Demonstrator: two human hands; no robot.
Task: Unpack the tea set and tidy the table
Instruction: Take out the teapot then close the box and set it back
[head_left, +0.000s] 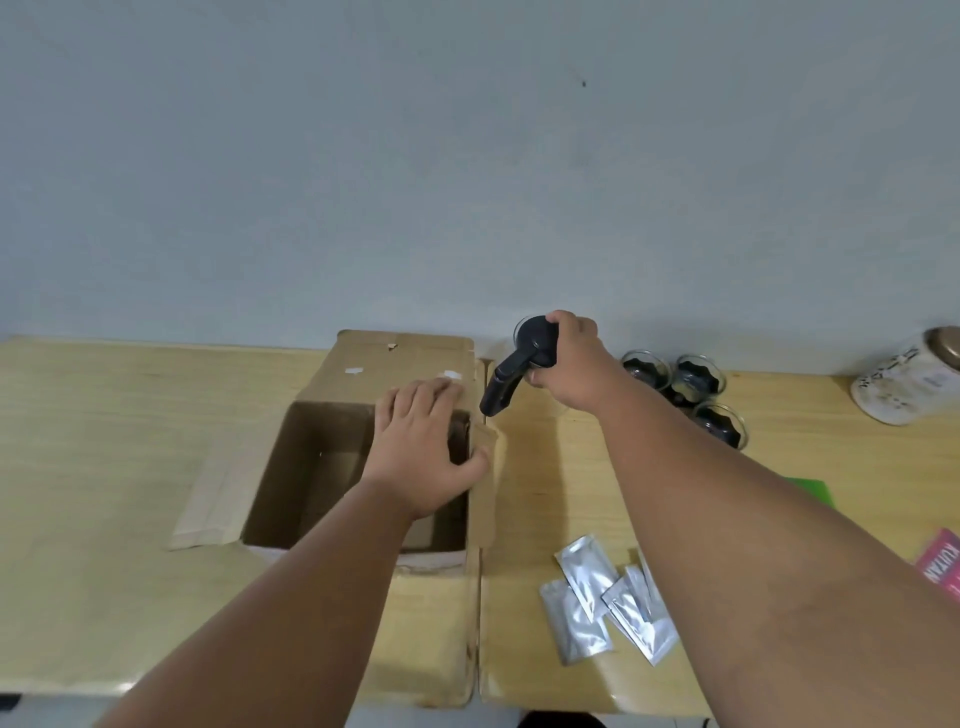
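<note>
Left hand (423, 452): spread, fingers laid nearly straight on the far flap of the cardboard box (283, 478), thumb against its right rim.
Right hand (571, 364): curled around the teapot (535, 340), gripping from above, beside the black lid.
Teapot: just right of the box's far corner, near the wall; black handle pointing down and left; resting or lifted, cannot tell.
Cardboard box: open, flaps out, on the wooden table (104, 467).
Glass cups (693, 376): three clustered right of the teapot, dark contents inside.
Foil sachets (589, 571): silver, overlapping, near the front edge, under the right forearm.
Jar (904, 384): white, bronze lid, far right.
Red packet (943, 566): at the right edge, partly cut off.
</note>
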